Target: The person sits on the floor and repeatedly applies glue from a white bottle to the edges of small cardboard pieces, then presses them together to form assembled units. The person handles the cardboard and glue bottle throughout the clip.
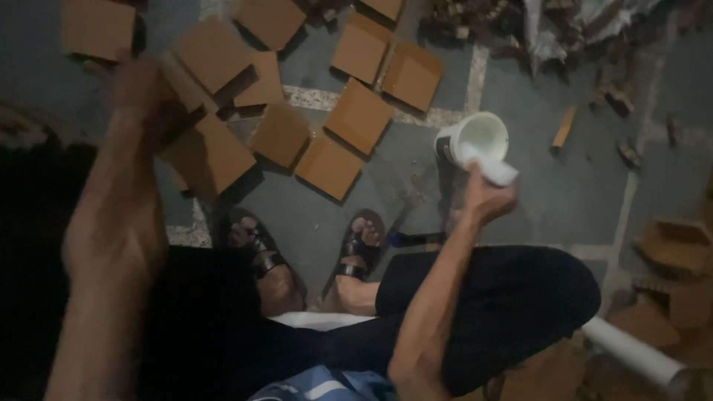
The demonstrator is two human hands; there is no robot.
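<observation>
My left hand [141, 93] is raised at the upper left and blurred; it grips a brown square wooden piece [182, 85] by its edge. My right hand [483, 194] is closed around a white cloth or sponge [490, 167] right beside the rim of a white bucket [475, 137] that stands on the grey floor. Several brown square wooden pieces [360, 115] lie spread on the floor between the two hands. My sandalled feet [356, 249] and dark trousers fill the lower middle.
A heap of small wood scraps [483, 22] and plastic sheeting lies at the top right. Loose wooden blocks [564, 126] are scattered right of the bucket. A white tube [631, 353] and brown pieces [679, 275] lie at the lower right.
</observation>
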